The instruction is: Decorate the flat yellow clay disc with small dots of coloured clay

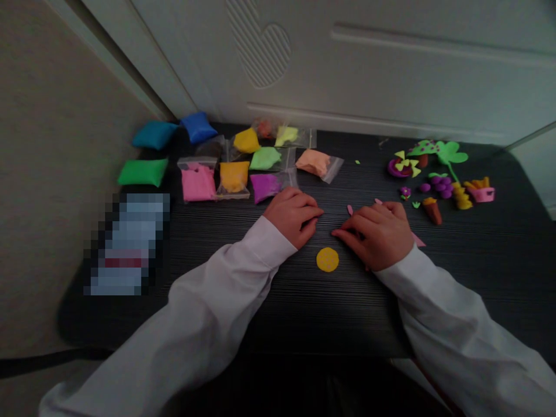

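Observation:
A flat yellow clay disc (327, 260) with faint marks on its top lies on the black table, just in front of and between my two hands. My left hand (293, 217) rests beside the purple clay packet (266, 187), fingers curled in and thumb close to the forefinger. Opposite it, my right hand (377, 234) is closed with its fingers bent down; whatever either hand pinches is too small or hidden. Small pink clay pieces (350, 209) lie by the right fingers, and a larger pink piece (417, 240) shows partly behind the right wrist.
Bagged clay in several colours, such as a pink packet (198, 180) and an orange one (316, 163), covers the back left. A blurred-out phone-like object (130, 243) lies at left. Finished clay figures, including purple grapes (442, 185) and a pink basket (483, 194), stand at right.

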The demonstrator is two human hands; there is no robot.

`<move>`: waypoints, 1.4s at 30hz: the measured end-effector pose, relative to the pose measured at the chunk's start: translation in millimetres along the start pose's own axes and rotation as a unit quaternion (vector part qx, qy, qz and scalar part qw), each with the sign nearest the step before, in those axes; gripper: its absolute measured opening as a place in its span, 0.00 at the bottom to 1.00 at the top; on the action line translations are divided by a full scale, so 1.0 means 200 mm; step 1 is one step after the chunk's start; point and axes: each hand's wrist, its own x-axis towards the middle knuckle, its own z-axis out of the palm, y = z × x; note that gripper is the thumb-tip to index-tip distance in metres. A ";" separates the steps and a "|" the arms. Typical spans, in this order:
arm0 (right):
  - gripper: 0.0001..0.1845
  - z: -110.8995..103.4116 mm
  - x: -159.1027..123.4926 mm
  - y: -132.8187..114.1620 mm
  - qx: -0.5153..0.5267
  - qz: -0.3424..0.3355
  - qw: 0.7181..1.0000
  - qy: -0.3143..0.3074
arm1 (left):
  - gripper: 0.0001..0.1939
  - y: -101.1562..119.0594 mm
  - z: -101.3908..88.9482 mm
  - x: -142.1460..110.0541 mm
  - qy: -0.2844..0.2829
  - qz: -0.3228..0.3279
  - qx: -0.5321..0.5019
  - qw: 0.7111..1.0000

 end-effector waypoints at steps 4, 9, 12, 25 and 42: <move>0.13 -0.02 -0.01 0.01 0.023 0.002 0.999 -0.023 | 0.11 0.00 0.00 0.00 0.007 0.005 0.002 1.000; 0.12 -0.04 -0.04 0.04 0.038 0.000 0.999 -0.034 | 0.10 0.00 0.00 0.01 0.009 0.005 0.000 1.000; 0.13 -0.05 -0.05 0.05 0.050 0.012 0.998 -0.027 | 0.10 0.00 0.00 0.01 0.002 0.001 0.002 1.000; 0.06 -0.10 -0.11 0.09 0.095 0.013 0.995 -0.026 | 0.10 0.01 -0.01 0.01 0.002 -0.002 0.004 1.000; 0.10 -0.11 -0.13 0.06 0.076 -0.014 0.995 -0.068 | 0.10 0.01 0.00 0.01 -0.008 -0.005 0.005 1.000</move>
